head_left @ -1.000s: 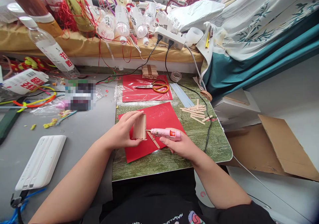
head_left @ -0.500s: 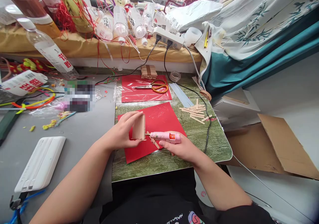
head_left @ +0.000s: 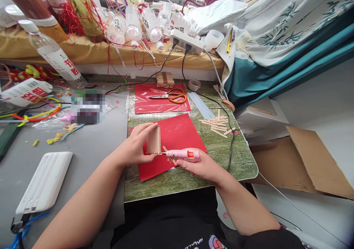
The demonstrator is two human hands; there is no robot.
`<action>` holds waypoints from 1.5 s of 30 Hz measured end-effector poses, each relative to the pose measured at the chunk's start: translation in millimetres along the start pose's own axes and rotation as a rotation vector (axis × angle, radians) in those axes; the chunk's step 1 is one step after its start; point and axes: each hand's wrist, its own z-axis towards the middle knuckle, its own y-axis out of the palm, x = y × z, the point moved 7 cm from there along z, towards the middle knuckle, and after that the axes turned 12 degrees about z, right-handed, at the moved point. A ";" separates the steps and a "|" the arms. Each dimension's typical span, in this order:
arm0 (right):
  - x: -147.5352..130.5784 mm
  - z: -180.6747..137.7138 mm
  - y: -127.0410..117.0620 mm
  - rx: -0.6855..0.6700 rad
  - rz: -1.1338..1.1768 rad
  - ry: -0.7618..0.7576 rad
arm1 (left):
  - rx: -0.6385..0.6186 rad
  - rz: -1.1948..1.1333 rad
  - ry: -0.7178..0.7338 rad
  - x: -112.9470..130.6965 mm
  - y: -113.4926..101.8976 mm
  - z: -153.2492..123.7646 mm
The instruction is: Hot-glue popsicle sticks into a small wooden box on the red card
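My left hand (head_left: 136, 145) grips a small panel of glued wooden sticks (head_left: 154, 141) and holds it upright on a red sheet of paper (head_left: 179, 134). In my right hand (head_left: 199, 166) is a pink glue gun (head_left: 183, 154), lying nearly level, with its nozzle touching the panel's lower right edge. A loose wooden stick (head_left: 169, 156) lies on the red paper under the gun.
Loose wooden sticks (head_left: 217, 125) lie to the right by a black cord (head_left: 231, 131). Orange-handled scissors (head_left: 171, 95) rest on a second red sheet. A stick stack (head_left: 165, 79), power strip (head_left: 188, 42) and bottles stand behind. A white flat case (head_left: 44, 180) lies left.
The glue gun has slid down and slightly left along the panel's right edge to its lower corner. My left hand has kept the panel in place.
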 end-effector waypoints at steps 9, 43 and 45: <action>3.2 3.1 -10.6 0.116 -0.043 0.039 | 0.003 0.014 0.018 2.7 -0.3 0.0; -16.8 24.0 -20.5 0.216 0.021 -0.132 | -0.017 -0.008 0.108 12.6 -0.2 0.5; -15.8 24.3 -21.8 0.222 0.026 -0.132 | -0.021 -0.008 0.109 13.0 -0.2 0.6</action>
